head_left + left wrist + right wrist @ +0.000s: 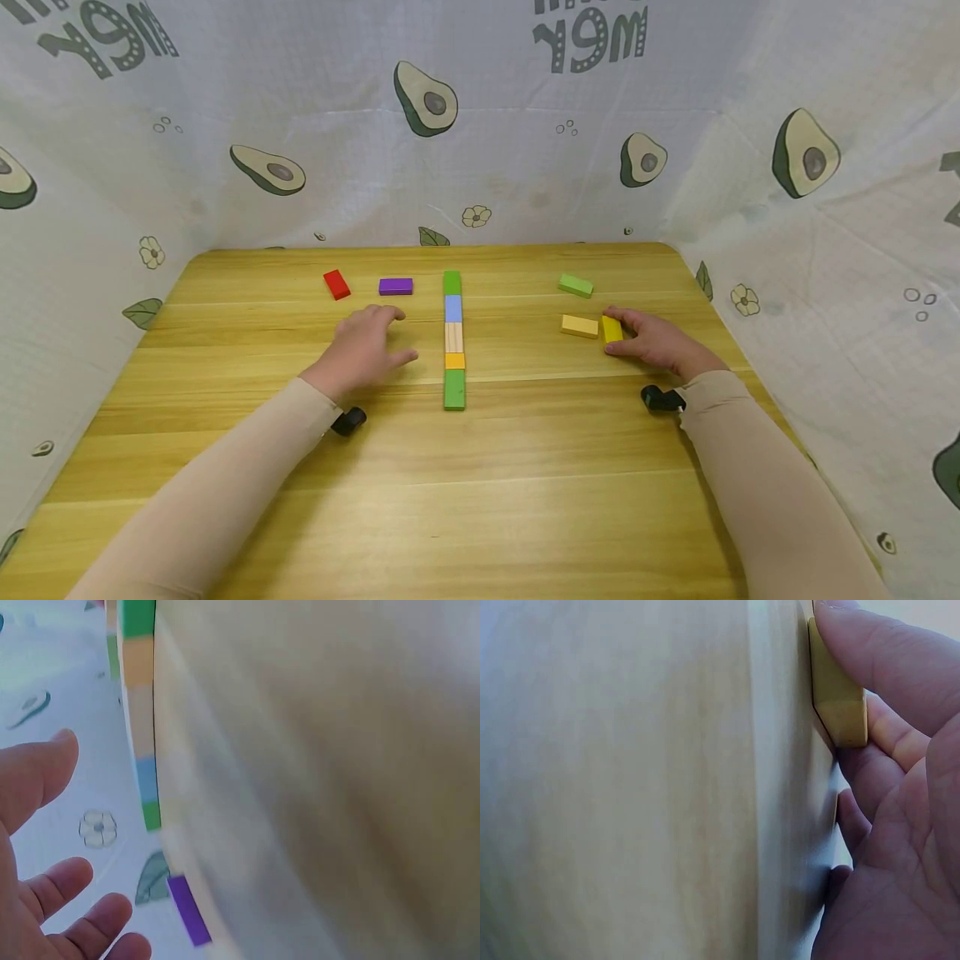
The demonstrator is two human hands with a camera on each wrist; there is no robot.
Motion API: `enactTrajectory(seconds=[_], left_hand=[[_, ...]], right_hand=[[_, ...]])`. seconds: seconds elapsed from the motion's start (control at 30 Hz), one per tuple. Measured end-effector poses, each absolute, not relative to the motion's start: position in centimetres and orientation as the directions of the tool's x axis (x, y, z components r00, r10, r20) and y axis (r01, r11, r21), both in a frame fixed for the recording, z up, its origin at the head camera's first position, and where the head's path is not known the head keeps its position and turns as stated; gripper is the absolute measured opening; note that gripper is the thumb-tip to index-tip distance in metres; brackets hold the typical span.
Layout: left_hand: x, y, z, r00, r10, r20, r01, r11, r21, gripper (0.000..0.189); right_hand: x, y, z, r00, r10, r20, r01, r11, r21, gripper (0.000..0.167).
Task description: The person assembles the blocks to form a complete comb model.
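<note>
Of the two hands, the right hand [660, 343] pinches a yellow block [612, 329] between thumb and fingers, toward the counter's [480, 492] right edge, just beside a tan block [580, 326]. The left hand [358, 348] holds nothing, thumb and fingers spread apart, between the left edge and a line of blocks [453, 337]. A purple block [396, 287] lies near the far edge.

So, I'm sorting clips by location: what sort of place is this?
Probably a makeshift tabletop recording booth: a wood-grain table with avocado-print fabric along its back and both sides, plus a black wrist camera. The wider room isn't visible.
</note>
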State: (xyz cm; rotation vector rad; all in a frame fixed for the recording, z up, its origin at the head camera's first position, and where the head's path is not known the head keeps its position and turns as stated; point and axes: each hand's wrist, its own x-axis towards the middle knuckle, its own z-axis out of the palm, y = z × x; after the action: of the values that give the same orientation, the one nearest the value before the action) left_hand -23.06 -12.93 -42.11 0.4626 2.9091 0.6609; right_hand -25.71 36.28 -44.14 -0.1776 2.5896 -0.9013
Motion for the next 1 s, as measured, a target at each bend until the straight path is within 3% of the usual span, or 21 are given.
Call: enactTrajectory(seconds=[0.47, 0.73, 1.0], left_hand=[[-27.7, -17.5, -41.3, -0.984, 0.169, -0.055, 0.13, 0.896, 0.424, 0.075], [-30.9, -21.0, -41.2, -0.984, 0.097, -0.146, 0.027, 0.908, 0.419, 0.08], [-32.3, -22.6, -41.6, -0.971, 0.105, -0.214, 0.022, 0.933, 0.358, 0.078]], right_hand=[[-25.5, 36.2, -43.8, -0.919, -0.236, -0.317, 0.0, 0.801, -0.599, 0.086], [-25.6, 36.2, -44.0, -0.92, -0.232, -0.315, -0.004, 0.81, -0.586, 0.086], [-25.5, 36.1, -44.1, -0.92, -0.233, -0.316, 0.006, 0.797, -0.604, 0.085]])
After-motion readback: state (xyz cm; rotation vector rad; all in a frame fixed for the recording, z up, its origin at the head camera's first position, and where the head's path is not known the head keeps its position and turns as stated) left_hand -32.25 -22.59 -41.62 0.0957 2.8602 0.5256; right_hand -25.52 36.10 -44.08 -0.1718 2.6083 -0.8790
